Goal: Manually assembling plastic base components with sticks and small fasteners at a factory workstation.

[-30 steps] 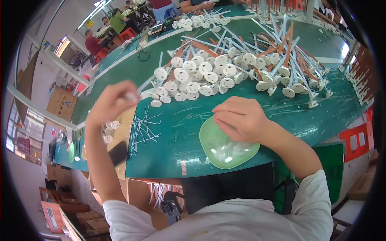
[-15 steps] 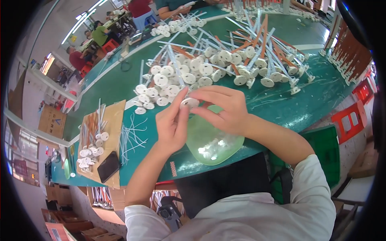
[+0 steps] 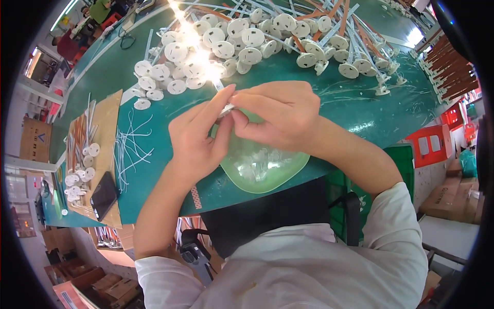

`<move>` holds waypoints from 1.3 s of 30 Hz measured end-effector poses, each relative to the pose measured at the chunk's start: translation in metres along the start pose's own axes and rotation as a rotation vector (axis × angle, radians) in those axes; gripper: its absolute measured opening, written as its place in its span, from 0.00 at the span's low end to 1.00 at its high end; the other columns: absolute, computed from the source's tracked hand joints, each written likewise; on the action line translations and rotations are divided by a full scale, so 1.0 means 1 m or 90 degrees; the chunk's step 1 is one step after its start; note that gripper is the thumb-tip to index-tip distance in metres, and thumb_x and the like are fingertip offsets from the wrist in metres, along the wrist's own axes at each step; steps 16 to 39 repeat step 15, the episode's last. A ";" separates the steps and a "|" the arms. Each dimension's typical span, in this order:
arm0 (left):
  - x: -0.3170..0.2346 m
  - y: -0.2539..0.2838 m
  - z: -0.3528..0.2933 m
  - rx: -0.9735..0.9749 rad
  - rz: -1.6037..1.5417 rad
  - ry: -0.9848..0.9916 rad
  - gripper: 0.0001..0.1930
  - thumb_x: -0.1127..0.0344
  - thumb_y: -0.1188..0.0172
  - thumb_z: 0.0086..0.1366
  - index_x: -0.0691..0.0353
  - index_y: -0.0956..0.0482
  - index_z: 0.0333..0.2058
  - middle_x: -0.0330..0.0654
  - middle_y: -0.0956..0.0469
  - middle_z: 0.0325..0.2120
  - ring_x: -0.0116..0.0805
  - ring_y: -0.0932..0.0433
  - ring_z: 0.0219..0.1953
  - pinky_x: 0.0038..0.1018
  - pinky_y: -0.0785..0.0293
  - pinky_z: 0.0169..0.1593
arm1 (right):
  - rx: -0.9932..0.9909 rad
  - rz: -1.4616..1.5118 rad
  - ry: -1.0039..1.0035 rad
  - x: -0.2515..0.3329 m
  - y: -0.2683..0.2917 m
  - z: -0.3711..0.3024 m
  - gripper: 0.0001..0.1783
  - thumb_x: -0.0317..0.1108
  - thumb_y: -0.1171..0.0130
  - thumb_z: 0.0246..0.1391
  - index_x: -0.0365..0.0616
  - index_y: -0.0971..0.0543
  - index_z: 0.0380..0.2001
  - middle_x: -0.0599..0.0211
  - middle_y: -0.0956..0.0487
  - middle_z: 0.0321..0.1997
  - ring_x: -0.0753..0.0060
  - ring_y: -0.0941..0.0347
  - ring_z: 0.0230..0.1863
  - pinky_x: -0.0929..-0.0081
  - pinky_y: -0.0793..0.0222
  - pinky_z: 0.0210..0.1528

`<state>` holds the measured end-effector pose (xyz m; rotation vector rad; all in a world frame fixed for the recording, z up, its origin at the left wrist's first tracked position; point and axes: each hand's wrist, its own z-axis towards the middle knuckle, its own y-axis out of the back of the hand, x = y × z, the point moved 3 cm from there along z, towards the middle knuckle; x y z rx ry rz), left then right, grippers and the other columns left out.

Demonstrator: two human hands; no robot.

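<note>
Both hands meet above the near side of the green table, pinching a small white round disc (image 3: 226,109) between their fingertips. A long flat strip (image 3: 218,85) runs up and away from the disc, glaring brightly along most of its length. My left hand (image 3: 195,131) grips the disc from the left with thumb and forefinger. From the right, my right hand (image 3: 280,110) presses thumb and fingers at the same disc. The disc is tilted nearly edge-on and partly covered by fingers. Below the hands is a light green bowl (image 3: 296,165) with small clear plastic pieces (image 3: 262,162).
Beyond the hands lies a heap of white discs (image 3: 252,37) with grey and orange strips. At left, a cardboard sheet (image 3: 114,154) bears more disc pieces and a black phone (image 3: 104,195), beside loose white strands (image 3: 131,147). A red plastic stool (image 3: 431,147) stands at right.
The disc has turned from showing its flat face to nearly edge-on between my fingers. Its strip now glares brightly. The whole view has tilted downward, so the heap sits higher in it.
</note>
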<state>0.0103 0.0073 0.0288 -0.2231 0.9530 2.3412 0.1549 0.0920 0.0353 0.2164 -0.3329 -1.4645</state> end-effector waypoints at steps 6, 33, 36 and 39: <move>0.003 0.003 -0.003 0.052 -0.036 0.067 0.26 0.81 0.35 0.51 0.63 0.21 0.52 0.47 0.19 0.27 0.37 0.20 0.24 0.27 0.26 0.30 | 0.097 0.128 -0.044 -0.009 0.003 0.001 0.13 0.23 0.30 0.39 0.40 0.16 0.33 0.61 0.15 0.30 0.65 0.17 0.27 0.76 0.22 0.28; 0.007 0.008 0.001 0.013 -0.137 0.066 0.23 0.75 0.36 0.57 0.57 0.20 0.53 0.50 0.16 0.36 0.38 0.16 0.35 0.26 0.23 0.39 | 0.092 0.140 -0.120 -0.009 0.007 0.004 0.10 0.24 0.31 0.46 0.42 0.15 0.35 0.60 0.15 0.32 0.64 0.16 0.30 0.76 0.22 0.33; 0.007 0.008 0.001 0.013 -0.137 0.066 0.23 0.75 0.36 0.57 0.57 0.20 0.53 0.50 0.16 0.36 0.38 0.16 0.35 0.26 0.23 0.39 | 0.092 0.140 -0.120 -0.009 0.007 0.004 0.10 0.24 0.31 0.46 0.42 0.15 0.35 0.60 0.15 0.32 0.64 0.16 0.30 0.76 0.22 0.33; 0.007 0.008 0.001 0.013 -0.137 0.066 0.23 0.75 0.36 0.57 0.57 0.20 0.53 0.50 0.16 0.36 0.38 0.16 0.35 0.26 0.23 0.39 | 0.092 0.140 -0.120 -0.009 0.007 0.004 0.10 0.24 0.31 0.46 0.42 0.15 0.35 0.60 0.15 0.32 0.64 0.16 0.30 0.76 0.22 0.33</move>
